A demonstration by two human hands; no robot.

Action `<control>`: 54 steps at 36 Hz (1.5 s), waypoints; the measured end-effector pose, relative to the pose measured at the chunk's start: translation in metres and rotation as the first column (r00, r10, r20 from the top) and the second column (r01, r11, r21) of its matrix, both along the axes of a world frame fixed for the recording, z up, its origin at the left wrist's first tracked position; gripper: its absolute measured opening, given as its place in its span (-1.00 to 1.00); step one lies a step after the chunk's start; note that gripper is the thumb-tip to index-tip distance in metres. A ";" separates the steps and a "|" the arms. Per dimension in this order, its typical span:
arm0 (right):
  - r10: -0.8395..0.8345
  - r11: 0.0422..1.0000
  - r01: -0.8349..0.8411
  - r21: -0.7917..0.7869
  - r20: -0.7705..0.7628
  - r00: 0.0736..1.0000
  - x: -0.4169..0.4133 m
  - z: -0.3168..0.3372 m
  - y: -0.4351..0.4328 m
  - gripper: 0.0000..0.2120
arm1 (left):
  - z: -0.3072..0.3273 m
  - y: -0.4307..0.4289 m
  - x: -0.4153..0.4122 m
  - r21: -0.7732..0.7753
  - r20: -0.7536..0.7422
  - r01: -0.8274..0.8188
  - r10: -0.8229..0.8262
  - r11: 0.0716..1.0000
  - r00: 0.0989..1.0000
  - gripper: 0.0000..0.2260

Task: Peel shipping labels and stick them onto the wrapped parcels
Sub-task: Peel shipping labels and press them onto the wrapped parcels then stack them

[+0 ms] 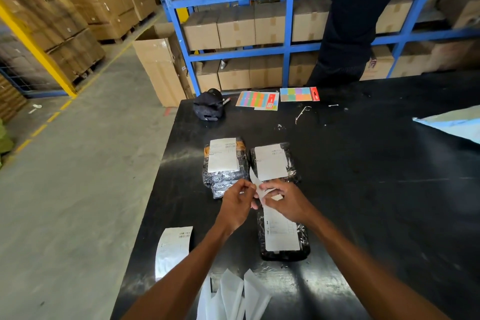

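I see two parcels (225, 161) beyond my fingers already labelled. The third parcel (284, 231), just below my right hand (287, 200), has its label (281, 231) partly down. Both hands pinch a curling white backing strip (259, 187), left hand (237, 200) pulling. One loose label (174, 247) waits left on the bench (376, 189). The parcels look black, shiny, crinkled.

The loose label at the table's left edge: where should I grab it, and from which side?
Judging by its pose, take the loose label by its near-left end, coming in from the left, off the black table. That end curls over the edge with nothing beneath, so fingers could likely pinch it from both faces. The far end, with the barcode, lies flat and would need prying up.
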State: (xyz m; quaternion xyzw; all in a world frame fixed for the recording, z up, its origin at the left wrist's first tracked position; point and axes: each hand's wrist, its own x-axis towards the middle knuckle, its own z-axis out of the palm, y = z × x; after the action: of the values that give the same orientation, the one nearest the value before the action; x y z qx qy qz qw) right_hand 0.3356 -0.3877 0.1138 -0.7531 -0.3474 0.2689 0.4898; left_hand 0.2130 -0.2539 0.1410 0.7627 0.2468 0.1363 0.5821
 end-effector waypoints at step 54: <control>-0.440 0.809 0.345 -0.476 -0.101 0.892 0.020 -0.130 -0.047 -0.58 | -0.172 -0.009 0.034 0.028 -0.511 -0.229 0.211 0.973 0.834 -0.65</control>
State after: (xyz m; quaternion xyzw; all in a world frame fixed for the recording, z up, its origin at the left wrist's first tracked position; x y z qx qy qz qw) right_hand 0.3559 -0.4350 -0.0162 -0.8684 -0.0598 0.3102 0.3822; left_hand 0.2466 -0.2631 -0.0307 0.7279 0.4802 -0.0087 0.4893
